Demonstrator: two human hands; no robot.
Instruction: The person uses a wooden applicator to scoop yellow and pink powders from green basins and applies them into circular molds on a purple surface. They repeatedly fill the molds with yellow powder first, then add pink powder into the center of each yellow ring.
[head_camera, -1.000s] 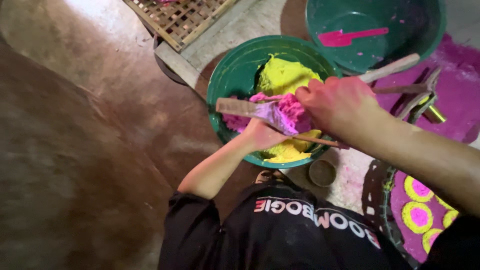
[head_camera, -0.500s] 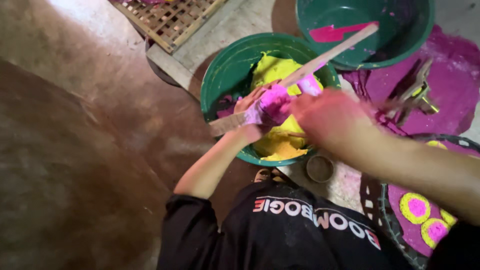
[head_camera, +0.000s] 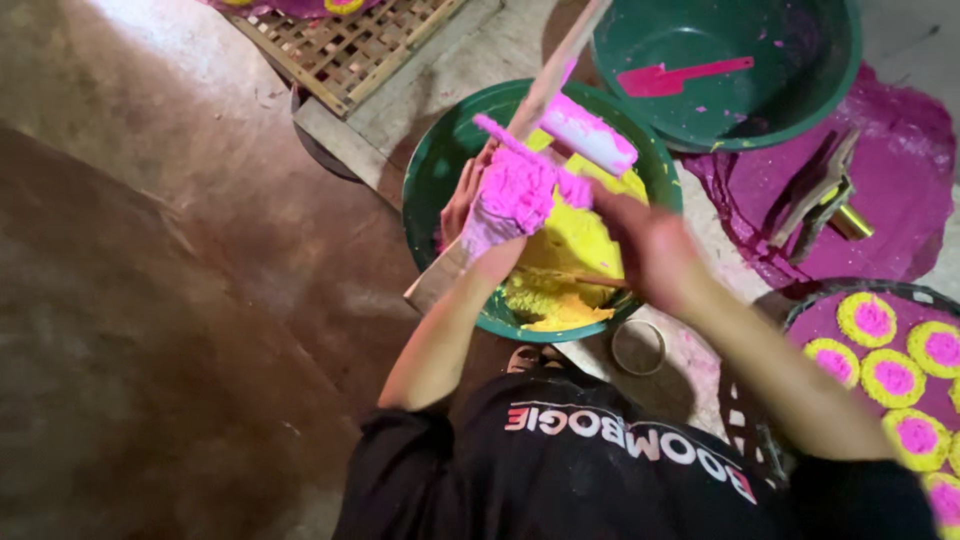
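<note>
your left hand (head_camera: 500, 215) cups a soft, sticky-looking pink lump (head_camera: 515, 190) over the green basin (head_camera: 430, 170), your right hand (head_camera: 650, 250) grips something blurred beside it, so support the crumbly mass from underneath.

We see no packages, signs or screens here. The only lettering is a printed band across the chest of the black shirt (head_camera: 620, 470) at the bottom of the view: white blocky letters turning red toward one end, seen upside down.
</note>
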